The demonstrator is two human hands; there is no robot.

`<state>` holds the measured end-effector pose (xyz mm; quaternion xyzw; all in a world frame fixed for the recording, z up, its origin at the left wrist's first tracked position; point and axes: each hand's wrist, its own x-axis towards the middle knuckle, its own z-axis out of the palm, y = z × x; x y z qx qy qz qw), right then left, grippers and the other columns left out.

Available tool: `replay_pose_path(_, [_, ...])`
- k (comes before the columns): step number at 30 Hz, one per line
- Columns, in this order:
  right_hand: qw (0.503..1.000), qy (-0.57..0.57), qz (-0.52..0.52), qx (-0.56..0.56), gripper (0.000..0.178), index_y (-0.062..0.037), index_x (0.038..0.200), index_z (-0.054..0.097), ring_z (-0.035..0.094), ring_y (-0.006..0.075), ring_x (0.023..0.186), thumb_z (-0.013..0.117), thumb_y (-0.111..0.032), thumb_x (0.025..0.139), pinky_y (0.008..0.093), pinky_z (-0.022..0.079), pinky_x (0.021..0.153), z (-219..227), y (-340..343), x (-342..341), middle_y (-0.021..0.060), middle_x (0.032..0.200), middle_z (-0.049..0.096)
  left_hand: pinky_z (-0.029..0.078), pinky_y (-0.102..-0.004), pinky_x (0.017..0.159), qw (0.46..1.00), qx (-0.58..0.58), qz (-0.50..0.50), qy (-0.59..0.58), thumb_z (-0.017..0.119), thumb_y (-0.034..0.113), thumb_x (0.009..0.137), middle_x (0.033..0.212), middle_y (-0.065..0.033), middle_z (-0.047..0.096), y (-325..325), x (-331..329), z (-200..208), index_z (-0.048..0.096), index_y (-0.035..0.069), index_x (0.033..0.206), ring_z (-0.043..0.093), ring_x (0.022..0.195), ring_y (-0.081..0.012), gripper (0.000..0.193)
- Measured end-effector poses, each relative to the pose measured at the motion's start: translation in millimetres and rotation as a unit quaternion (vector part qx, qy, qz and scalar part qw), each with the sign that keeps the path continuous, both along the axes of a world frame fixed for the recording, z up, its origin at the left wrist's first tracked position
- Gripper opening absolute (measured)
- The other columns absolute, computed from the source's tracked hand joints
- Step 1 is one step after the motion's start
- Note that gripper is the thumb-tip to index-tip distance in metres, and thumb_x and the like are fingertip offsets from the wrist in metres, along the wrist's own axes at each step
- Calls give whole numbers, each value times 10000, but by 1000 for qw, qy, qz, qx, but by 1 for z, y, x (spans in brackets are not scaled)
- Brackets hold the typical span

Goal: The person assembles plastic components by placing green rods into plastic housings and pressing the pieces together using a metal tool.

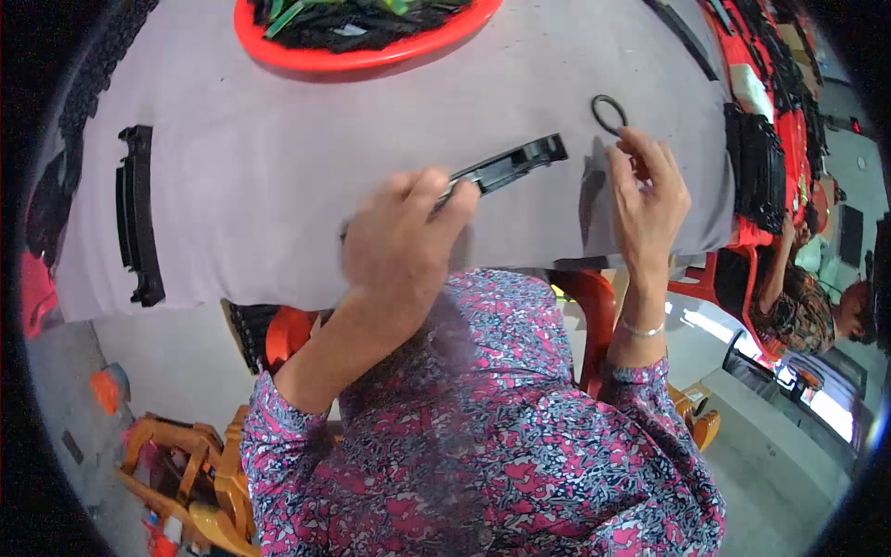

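My left hand (399,232), slightly blurred, is closed around a long black plastic part (509,171) with a channelled edge. The part slants up to the right over the cloth, and its near end is mostly hidden by my fingers. To the right, my right hand (650,200) pinches a thin black ring (595,109) at the fingertips. The ring is apart from the plastic part. A similar black plastic part (139,213) lies at the left of the table.
A pale cloth covers the table (251,176). At the far side sits a red basin (371,61) of black and green pieces. Stacked black parts (759,167) line the right edge. Another person (807,302) works beyond them. Wooden chairs (190,473) stand lower left.
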<state>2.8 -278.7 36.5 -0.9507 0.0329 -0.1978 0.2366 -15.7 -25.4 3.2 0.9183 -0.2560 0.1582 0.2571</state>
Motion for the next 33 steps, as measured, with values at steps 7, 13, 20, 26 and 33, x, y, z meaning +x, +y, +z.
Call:
replay_pose_path(7, [991,86,-25,-95,217,-48,1002,695,653,331,788,659,-117,800,415,518,731,-7,-26,24,148,874,654,509,-393,742,1000,-2,-17,8,598,95,815,1034,-49,599,2,4,-1,662,132,1058,611,913,-248,255])
replay_pose_path(13, [989,95,-7,-109,244,-36,983,689,649,360,792,649,-122,758,436,516,744,-4,-42,39,151,839,638,505,-411,708,999,1,-27,17,645,36,773,1055,-67,625,4,6,-4,687,125,1073,619,890,-269,316])
replay_pose_path(20, [988,137,-37,-68,293,7,993,648,668,377,741,644,-125,731,455,517,718,-8,-44,39,217,786,669,494,-400,762,1000,7,-17,19,570,113,837,1032,-50,597,2,4,-1,659,124,1084,592,904,-250,263])
replay_pose_path(26, [988,147,4,-47,255,-9,973,664,656,297,639,618,-123,749,397,510,640,-8,-24,42,191,711,644,494,-398,746,999,14,-17,25,568,95,821,1026,-58,599,3,4,0,644,102,1064,593,903,-258,255])
replay_pose_path(33, [948,175,34,263,209,-3,974,667,469,66,584,582,-129,831,256,370,501,6,-36,35,-15,676,549,493,-395,720,999,-12,-31,21,579,83,790,961,-67,595,2,7,3,639,72,1026,595,883,-265,244])
